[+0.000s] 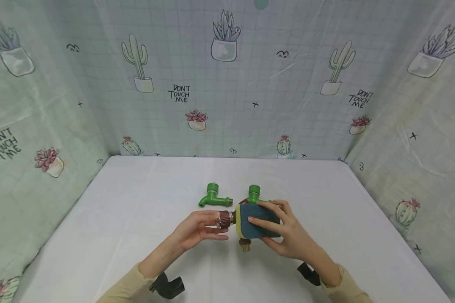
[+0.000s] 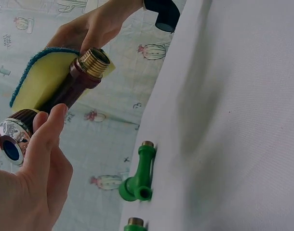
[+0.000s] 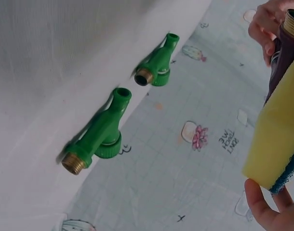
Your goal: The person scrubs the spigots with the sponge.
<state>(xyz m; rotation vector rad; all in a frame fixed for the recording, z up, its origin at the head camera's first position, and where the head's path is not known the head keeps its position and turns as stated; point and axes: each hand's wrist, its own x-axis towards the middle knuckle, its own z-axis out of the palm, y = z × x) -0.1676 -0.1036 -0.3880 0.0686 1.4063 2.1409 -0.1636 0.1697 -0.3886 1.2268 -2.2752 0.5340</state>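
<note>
My left hand (image 1: 202, 230) grips a dark red tap (image 2: 65, 91) by its ribbed knob, with the thumb and fingers around the chrome-ringed end. The tap's brass threaded end (image 2: 95, 62) points away from that hand. My right hand (image 1: 293, 235) holds a sponge (image 1: 260, 221), yellow with a blue-green scouring side, its fingers spread over the blue face. In the left wrist view the sponge's yellow side (image 2: 46, 82) lies against the tap body. From the head view the sponge hides most of the tap. Both are held up above the table.
Two green taps with brass threaded ends lie on the white table (image 1: 136, 202) beyond the hands: one at left (image 1: 213, 197), one at right (image 1: 254, 192), partly hidden by the sponge. Black fittings (image 1: 168, 286) sit by the wrists. Patterned cloth walls surround the table's back and sides.
</note>
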